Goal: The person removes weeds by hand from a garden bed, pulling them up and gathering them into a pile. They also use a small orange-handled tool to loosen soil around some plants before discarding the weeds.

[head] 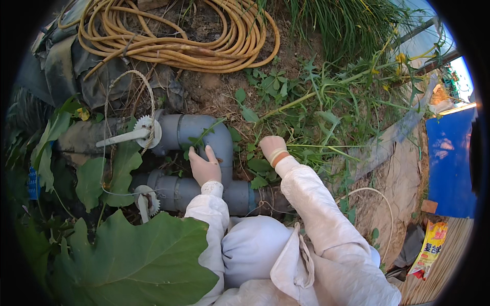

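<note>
Both hands wear pale, thin gloves. My left hand (205, 166) is over a grey plastic pipe elbow (216, 132), thumb and fingers apart. A jagged-leaved weed sprig (203, 137) lies across the pipe just beyond its fingertips; whether they touch is hard to tell. To the right, my right hand (273, 147) is closed in a fist over the weedy ground. Thin green weed stems (323, 146) run out from its far side, and the fist appears to grip them. The fingers' inner side is hidden. A lower grey pipe (199, 195) passes beneath my left wrist.
A coiled yellow hose (229, 42) lies at the top. Two valves with toothed white discs, upper (147, 132) and lower (147, 201), stand left. A broad leaf (141, 260) covers the lower left. Tangled weeds (306, 114), a blue panel (449, 160) and a yellow packet (428, 248) lie right.
</note>
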